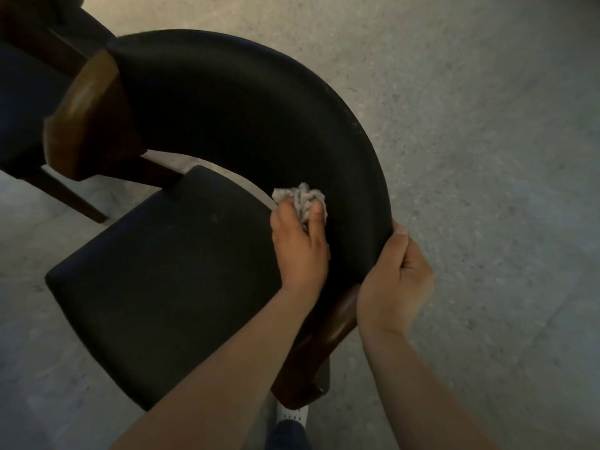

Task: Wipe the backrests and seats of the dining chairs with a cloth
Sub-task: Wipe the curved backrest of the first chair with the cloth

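**Desk:** Where is the cloth, and what are the hands doing?

**Photographer:** A person's left hand (300,251) grips a crumpled pale cloth (300,198). It presses the cloth against the inner face of the dining chair's curved black backrest (227,102), low down and just above the slit that separates it from the black seat (162,271). The right hand (396,284) is clamped on the backrest's outer edge, thumb on the rim and fingers curled behind. The two hands sit near each other but do not touch, with the padded curve between them.

**Desk:** How much room is there around the chair?

**Photographer:** Open grey concrete floor (470,157) runs along the whole outer sweep of the backrest, to the right and at the top. On the left the space is tighter. A second chair (22,102), dark-seated with brown legs, stands close beside the far wooden armrest end (87,115). The near wooden armrest end (331,336) lies just under the right wrist.

**Desk:** And the count?

**Photographer:** There are two chairs, one cloth, two bare hands and two wooden armrest ends. One white perforated shoe (292,415) shows at the bottom edge, below the near chair leg.
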Demonstrator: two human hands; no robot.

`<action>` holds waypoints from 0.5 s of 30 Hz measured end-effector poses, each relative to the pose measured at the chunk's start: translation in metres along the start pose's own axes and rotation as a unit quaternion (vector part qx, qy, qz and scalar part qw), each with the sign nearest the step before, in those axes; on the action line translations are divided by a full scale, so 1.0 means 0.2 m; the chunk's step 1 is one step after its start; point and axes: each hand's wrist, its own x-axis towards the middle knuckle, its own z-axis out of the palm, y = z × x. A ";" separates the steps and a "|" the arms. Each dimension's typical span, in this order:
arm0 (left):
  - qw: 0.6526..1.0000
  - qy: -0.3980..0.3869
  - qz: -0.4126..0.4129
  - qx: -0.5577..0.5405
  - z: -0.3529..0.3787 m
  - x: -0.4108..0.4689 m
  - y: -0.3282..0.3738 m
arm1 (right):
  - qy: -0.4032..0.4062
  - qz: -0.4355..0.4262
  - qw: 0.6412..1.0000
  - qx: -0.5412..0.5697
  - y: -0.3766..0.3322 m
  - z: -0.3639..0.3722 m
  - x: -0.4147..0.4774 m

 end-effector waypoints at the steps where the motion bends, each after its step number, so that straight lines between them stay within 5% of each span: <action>1: 1.000 0.009 0.001 0.006 0.01 0.00 0.00 | 0.001 -0.001 1.000 0.000 0.00 0.00 0.00; 6: 1.000 -0.002 -0.007 0.008 0.01 0.07 -0.07 | -0.003 -0.004 1.000 0.000 0.01 0.00 0.00; 15: 0.987 -0.042 -0.149 0.039 -0.05 0.11 -0.31 | 0.005 -0.025 1.000 -0.005 0.04 0.00 0.00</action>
